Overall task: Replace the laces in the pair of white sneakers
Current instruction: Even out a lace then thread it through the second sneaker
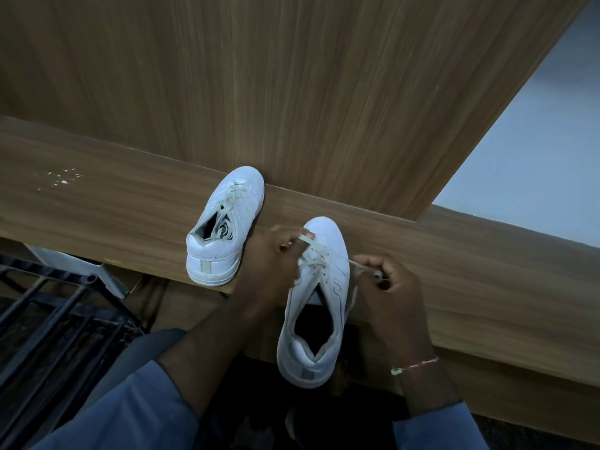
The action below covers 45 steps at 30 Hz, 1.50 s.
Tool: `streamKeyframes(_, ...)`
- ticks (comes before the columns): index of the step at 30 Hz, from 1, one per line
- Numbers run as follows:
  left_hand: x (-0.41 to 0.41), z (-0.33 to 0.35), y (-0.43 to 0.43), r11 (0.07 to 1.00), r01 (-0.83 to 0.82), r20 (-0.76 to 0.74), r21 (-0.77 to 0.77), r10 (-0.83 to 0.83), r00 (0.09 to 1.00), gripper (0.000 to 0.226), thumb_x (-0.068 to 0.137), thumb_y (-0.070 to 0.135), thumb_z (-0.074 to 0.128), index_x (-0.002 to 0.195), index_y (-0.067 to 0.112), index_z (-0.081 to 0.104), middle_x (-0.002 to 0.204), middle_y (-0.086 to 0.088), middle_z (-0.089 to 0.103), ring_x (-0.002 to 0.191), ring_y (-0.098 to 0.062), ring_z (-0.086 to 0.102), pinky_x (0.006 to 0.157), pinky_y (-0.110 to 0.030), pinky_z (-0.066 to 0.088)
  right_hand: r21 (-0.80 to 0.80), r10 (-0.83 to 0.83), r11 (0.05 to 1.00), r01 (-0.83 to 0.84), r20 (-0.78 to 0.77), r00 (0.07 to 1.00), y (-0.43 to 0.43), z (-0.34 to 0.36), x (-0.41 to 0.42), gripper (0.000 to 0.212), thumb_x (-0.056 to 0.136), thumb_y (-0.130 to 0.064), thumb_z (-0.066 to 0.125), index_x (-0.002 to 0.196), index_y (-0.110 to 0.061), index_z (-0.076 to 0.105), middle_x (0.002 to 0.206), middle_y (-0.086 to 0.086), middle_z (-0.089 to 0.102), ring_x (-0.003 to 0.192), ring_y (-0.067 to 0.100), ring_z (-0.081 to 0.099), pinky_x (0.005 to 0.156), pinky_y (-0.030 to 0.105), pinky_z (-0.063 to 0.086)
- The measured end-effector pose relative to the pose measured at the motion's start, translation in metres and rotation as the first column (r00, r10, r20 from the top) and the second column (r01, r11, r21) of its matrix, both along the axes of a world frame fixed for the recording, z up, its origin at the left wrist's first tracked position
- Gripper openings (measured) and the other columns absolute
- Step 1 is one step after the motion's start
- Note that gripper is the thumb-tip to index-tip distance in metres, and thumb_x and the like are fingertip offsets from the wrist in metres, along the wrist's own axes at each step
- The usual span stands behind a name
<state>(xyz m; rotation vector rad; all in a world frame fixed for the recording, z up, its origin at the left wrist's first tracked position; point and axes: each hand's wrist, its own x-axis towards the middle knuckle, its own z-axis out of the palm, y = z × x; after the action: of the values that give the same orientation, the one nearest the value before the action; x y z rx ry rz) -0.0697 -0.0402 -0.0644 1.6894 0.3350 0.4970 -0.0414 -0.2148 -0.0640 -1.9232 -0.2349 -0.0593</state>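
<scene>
a narrow wood-grain table (97, 206) runs across the view, with an upright panel (292, 92) of the same wood rising behind it. the far sneaker (227, 222) stands parked with its toe near that panel and its heel at the table's front edge, out of the way, laces loose in its upper eyelets. the near sneaker (318, 319) lies toe-in on the table, its heel hanging well past the edge toward the person, probably to bring the eyelets close. the left hand (269, 261) steadies the toe end and pinches the lace (311, 251) there; the right hand (393, 287) grips the lace drawn out sideways, fingers curled round it. open table lies to the right for pulling lace; left, the far sneaker is near, and a black metal frame (48, 319) sits below the edge.
</scene>
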Motion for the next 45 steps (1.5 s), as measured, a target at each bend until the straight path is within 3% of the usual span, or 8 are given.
streamKeyframes(4, -0.005, 0.003, 0.009, 0.991, -0.104, -0.049, -0.085, 0.100, 0.994, 0.012, 0.092, 0.023, 0.062, 0.091, 0.018, 0.073, 0.045, -0.008, 0.055, 0.033, -0.010, 0.045, 0.038, -0.017, 0.037, -0.081, -0.264, 0.963, 0.256, -0.104, 0.959, -0.018, -0.004, 0.014, 0.019, 0.089, -0.017, 0.064, 0.095, -0.034, 0.064, 0.107, -0.005, 0.069, 0.095, 0.013, 0.065, 0.082, 0.031, 0.053)
streamKeyframes(11, -0.008, 0.001, -0.008, 0.937, 0.082, 0.041, 0.339, -0.102, 0.994, 0.011, 0.089, 0.019, 0.066, 0.087, 0.021, 0.078, 0.060, 0.014, 0.063, 0.050, 0.006, 0.055, 0.054, -0.019, 0.045, -0.154, 0.298, 0.947, -0.281, 0.096, 0.950, 0.021, 0.003, -0.018, 0.042, 0.091, -0.023, 0.067, 0.131, -0.028, 0.055, 0.118, -0.020, 0.063, 0.110, -0.007, 0.057, 0.091, 0.012, 0.044)
streamKeyframes(19, -0.001, 0.003, 0.038, 0.806, -0.318, -0.175, -0.500, 0.265, 0.948, 0.016, 0.091, 0.007, 0.058, 0.103, 0.003, 0.069, 0.054, -0.003, 0.061, 0.045, -0.009, 0.054, 0.045, -0.020, 0.046, -0.280, 0.135, 0.950, -0.138, -0.031, 0.990, -0.018, -0.002, 0.006, 0.017, 0.095, -0.019, 0.060, 0.088, -0.028, 0.072, 0.064, -0.024, 0.064, 0.064, -0.008, 0.058, 0.060, 0.010, 0.041)
streamKeyframes(25, -0.013, 0.010, 0.002, 0.911, 0.006, -0.028, 0.413, 0.006, 1.000, 0.038, 0.081, 0.011, 0.060, 0.119, 0.013, 0.061, 0.093, 0.008, 0.058, 0.083, -0.010, 0.057, 0.081, -0.026, 0.048, 0.061, 0.105, 0.993, -0.098, -0.135, 0.985, 0.003, 0.010, -0.007, 0.017, 0.096, -0.020, 0.059, 0.083, -0.015, 0.069, 0.054, -0.005, 0.056, 0.045, 0.005, 0.047, 0.045, 0.017, 0.041)
streamKeyframes(33, -0.015, 0.006, -0.004, 0.925, 0.312, -0.107, 0.215, -0.295, 0.949, 0.017, 0.093, 0.014, 0.060, 0.080, 0.009, 0.070, 0.046, 0.012, 0.058, 0.038, -0.004, 0.052, 0.045, -0.017, 0.044, 0.184, 0.151, 0.978, -0.099, -0.297, 0.943, 0.008, 0.011, -0.009, 0.015, 0.098, -0.016, 0.055, 0.092, -0.010, 0.068, 0.072, 0.000, 0.067, 0.052, 0.012, 0.052, 0.048, 0.020, 0.038)
streamKeyframes(37, -0.014, 0.001, 0.000, 0.921, 0.215, -0.028, 0.324, -0.217, 0.976, 0.012, 0.091, 0.018, 0.063, 0.091, 0.015, 0.075, 0.055, 0.023, 0.059, 0.043, 0.001, 0.053, 0.049, -0.012, 0.041, -0.349, -0.237, 0.905, 0.244, 0.064, 0.969, -0.009, 0.006, 0.000, 0.012, 0.094, -0.019, 0.056, 0.099, -0.025, 0.065, 0.098, -0.011, 0.067, 0.096, 0.011, 0.062, 0.071, 0.019, 0.041)
streamKeyframes(41, -0.012, 0.001, -0.003, 0.826, 0.168, 0.080, 0.538, -0.248, 0.966, 0.016, 0.087, 0.025, 0.062, 0.092, 0.020, 0.077, 0.054, 0.021, 0.051, 0.057, 0.004, 0.053, 0.061, -0.017, 0.043, 0.011, 0.084, 0.996, -0.083, -0.126, 0.988, 0.007, 0.010, -0.010, 0.028, 0.087, -0.035, 0.070, 0.114, -0.030, 0.064, 0.097, -0.013, 0.073, 0.093, 0.002, 0.068, 0.076, 0.018, 0.052)
streamKeyframes(45, -0.010, 0.002, -0.004, 0.895, 0.052, 0.101, 0.442, -0.108, 0.989, 0.014, 0.089, 0.018, 0.063, 0.084, 0.014, 0.076, 0.050, 0.018, 0.054, 0.051, 0.008, 0.054, 0.055, -0.012, 0.043, -0.115, 0.235, 0.962, -0.249, -0.124, 0.964, 0.012, 0.002, -0.016, 0.014, 0.094, -0.030, 0.062, 0.091, -0.020, 0.072, 0.078, -0.009, 0.072, 0.075, 0.004, 0.067, 0.073, 0.031, 0.055)
